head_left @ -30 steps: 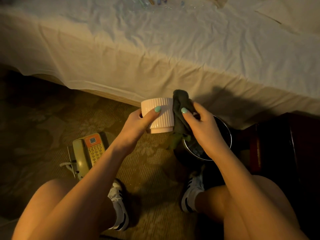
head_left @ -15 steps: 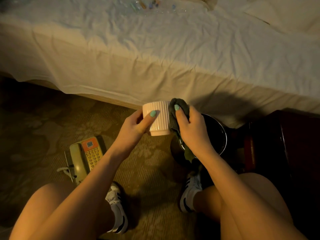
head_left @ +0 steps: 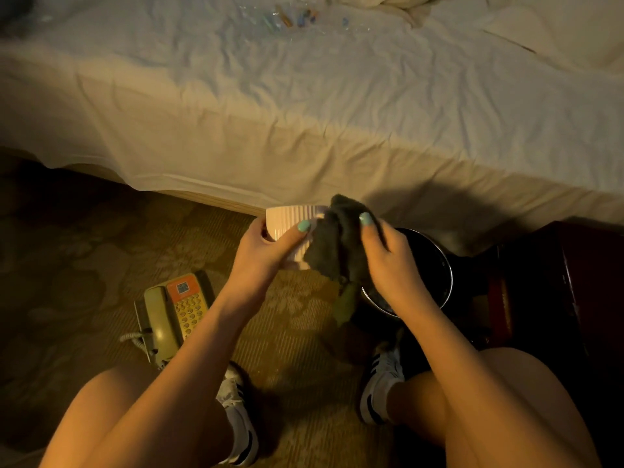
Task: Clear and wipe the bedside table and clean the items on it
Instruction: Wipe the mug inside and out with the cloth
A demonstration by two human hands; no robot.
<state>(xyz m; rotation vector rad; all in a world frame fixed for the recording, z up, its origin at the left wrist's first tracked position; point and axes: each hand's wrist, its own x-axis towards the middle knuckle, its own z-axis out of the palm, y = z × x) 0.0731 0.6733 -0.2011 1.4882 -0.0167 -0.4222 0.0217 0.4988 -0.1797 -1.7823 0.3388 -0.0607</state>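
The ribbed white cup (head_left: 290, 219) was held in the air above the carpet (head_left: 84, 265), just in front of the bed's edge. The left hand (head_left: 263, 248) gripped it, thumb lying across the ribbed wall and fingers curled round the far side. Only the cup's outer wall showed, so what it held could not be told. A dark cloth (head_left: 337, 244) was pressed against the cup's right side and covered that part of it. The right hand (head_left: 391, 265) clutched the cloth, thumb on top and fingers hidden in the folds; a greenish tail of fabric hung below.

Under the right hand stood a round dark container with a metal rim (head_left: 447, 275), half hidden by the wrist. Something glinted faintly inside, too dim to identify.

A corded telephone (head_left: 175, 309) lay on the carpet to the left, its lower end cut off by the left forearm. 2 sneakers (head_left: 378, 383) showed between the bare knees. The dark wooden bedside table (head_left: 574, 298) sat at the right edge, mostly in shadow. The wrinkled bed sheet (head_left: 304, 113) filled the upper view, with small blurred items (head_left: 293, 16) lying on it near the top.
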